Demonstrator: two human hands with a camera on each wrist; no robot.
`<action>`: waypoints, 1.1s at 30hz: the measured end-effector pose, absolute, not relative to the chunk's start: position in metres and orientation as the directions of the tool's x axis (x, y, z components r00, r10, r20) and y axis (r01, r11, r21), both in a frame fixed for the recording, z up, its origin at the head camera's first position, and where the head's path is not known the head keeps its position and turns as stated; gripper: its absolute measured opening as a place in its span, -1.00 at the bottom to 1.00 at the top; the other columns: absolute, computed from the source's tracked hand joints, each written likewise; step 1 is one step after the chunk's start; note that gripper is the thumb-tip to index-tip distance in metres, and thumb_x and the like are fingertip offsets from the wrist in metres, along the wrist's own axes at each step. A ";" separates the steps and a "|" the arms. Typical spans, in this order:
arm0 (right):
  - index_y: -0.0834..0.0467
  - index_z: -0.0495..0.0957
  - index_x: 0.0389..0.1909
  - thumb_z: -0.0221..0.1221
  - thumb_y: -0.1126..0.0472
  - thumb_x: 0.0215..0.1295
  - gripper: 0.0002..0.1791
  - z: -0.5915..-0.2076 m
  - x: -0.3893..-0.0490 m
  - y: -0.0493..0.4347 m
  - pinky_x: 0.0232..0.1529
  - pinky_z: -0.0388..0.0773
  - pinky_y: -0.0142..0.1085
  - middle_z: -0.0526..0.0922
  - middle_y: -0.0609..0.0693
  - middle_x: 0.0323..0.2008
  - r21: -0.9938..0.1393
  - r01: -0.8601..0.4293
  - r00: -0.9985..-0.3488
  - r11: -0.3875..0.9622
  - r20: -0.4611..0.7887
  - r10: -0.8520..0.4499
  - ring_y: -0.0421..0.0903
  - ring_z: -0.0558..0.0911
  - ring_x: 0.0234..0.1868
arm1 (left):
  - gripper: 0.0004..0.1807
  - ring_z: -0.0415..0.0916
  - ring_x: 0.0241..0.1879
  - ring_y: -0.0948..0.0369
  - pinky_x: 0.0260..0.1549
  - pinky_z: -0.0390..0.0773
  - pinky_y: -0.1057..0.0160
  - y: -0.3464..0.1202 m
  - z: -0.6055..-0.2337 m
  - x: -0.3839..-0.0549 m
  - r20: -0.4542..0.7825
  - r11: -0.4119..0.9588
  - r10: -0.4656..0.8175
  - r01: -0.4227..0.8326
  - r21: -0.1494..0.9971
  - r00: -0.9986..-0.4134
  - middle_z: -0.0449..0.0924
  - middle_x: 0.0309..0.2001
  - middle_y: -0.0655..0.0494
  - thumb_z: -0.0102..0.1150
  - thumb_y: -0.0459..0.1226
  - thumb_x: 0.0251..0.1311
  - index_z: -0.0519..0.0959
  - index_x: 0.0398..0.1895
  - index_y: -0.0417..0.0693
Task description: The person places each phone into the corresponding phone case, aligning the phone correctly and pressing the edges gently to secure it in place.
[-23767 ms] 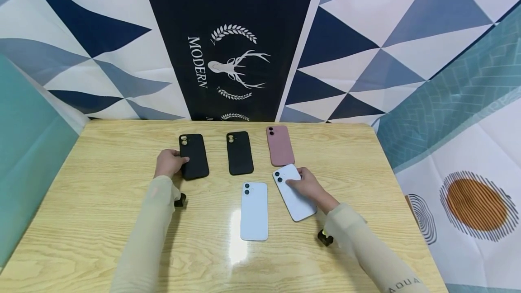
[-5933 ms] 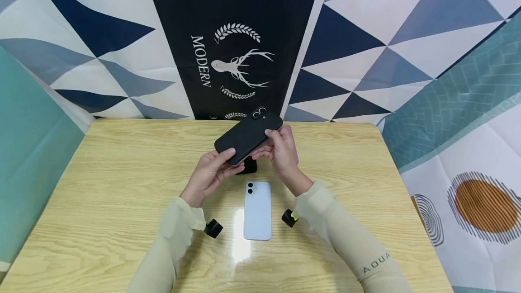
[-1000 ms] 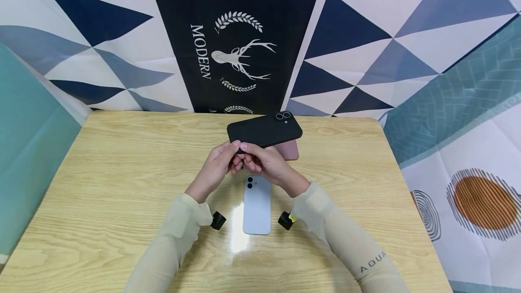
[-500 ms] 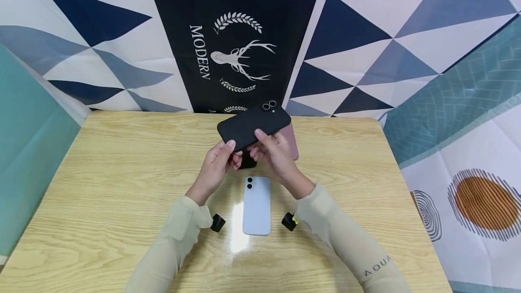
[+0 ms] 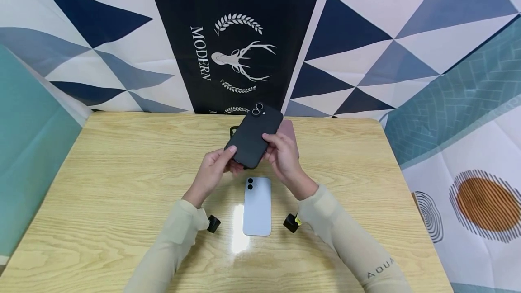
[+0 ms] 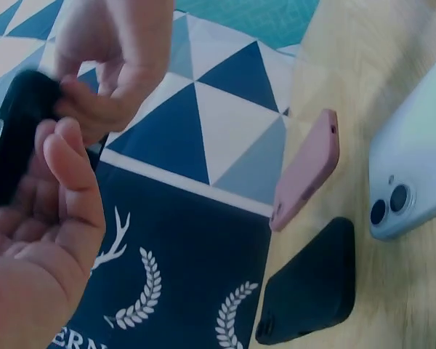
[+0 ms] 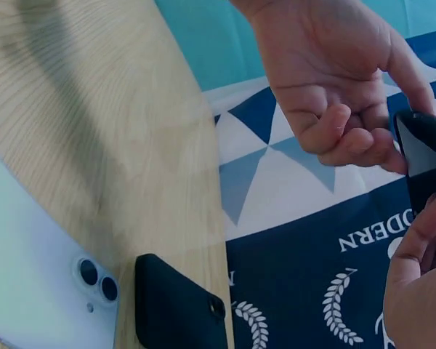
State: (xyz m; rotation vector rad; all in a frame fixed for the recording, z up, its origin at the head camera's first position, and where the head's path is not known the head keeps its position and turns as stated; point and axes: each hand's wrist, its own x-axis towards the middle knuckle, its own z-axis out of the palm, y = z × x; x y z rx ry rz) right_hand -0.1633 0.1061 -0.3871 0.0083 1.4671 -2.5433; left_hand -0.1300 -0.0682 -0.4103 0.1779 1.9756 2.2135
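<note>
Above the back of the table, both hands hold a phone in a black case (image 5: 255, 134), tilted, its two ringed camera lenses uppermost. My left hand (image 5: 211, 168) pinches the lower left corner, thumb on the back. On the right long edge, my right hand (image 5: 285, 159) grips it with the thumb on top and fingers underneath. A shiny, dark screen side shows in the right wrist view. Below lies another black phone case (image 6: 312, 287), mostly covered by the held phone in the head view. Beside it is a pink phone case (image 5: 289, 130), partly hidden by the right hand.
A white phone (image 5: 257, 207) lies back up on the wooden table (image 5: 122, 184), between the forearms. A patterned cloth wall (image 5: 240, 58) stands right behind the table's back edge. Small black wrist cameras (image 5: 213, 224) hang under both sleeves.
Over the last second the held phone turns steeper and shifts left, while the right thumb slides up its edge. Much earlier, the left black case and a second white phone lay on the table.
</note>
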 end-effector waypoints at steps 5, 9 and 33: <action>0.34 0.39 -0.17 -0.18 0.43 0.32 -0.81 -0.388 -0.163 0.109 -0.44 0.62 -0.43 0.70 -0.08 -0.48 -0.871 0.235 -0.962 -0.432 -0.143 -0.234 -0.25 0.69 -0.45 | -0.54 0.54 -0.45 0.31 -0.35 0.60 0.38 -0.075 -0.406 -0.133 -0.075 -0.161 0.131 -0.096 0.982 -0.988 0.59 -0.39 0.23 -0.22 -0.17 0.42 0.47 0.05 -0.41; 0.33 0.37 -0.12 -0.20 0.40 0.33 -0.78 -0.390 -0.163 0.111 -0.36 0.63 -0.43 0.68 -0.11 -0.44 -0.882 0.267 -0.945 -0.387 -0.161 -0.285 -0.27 0.68 -0.42 | -0.56 0.50 -0.40 0.34 -0.33 0.57 0.44 -0.077 -0.403 -0.136 -0.114 -0.138 0.099 -0.127 0.982 -0.989 0.54 -0.37 0.21 -0.15 -0.18 0.39 0.47 0.08 -0.38; 0.06 0.51 -0.56 -0.14 0.26 0.45 -0.62 -0.404 -0.181 0.167 -0.53 0.54 -0.50 0.57 -0.16 -0.64 -0.887 0.296 -0.955 -0.354 -0.274 -0.111 -0.30 0.57 -0.62 | -0.61 0.59 -0.25 0.31 -0.17 0.61 0.31 -0.121 -0.418 -0.140 -0.187 -0.010 -0.023 -0.187 0.982 -0.982 0.57 -0.25 0.28 -0.14 -0.10 0.41 0.40 0.12 -0.16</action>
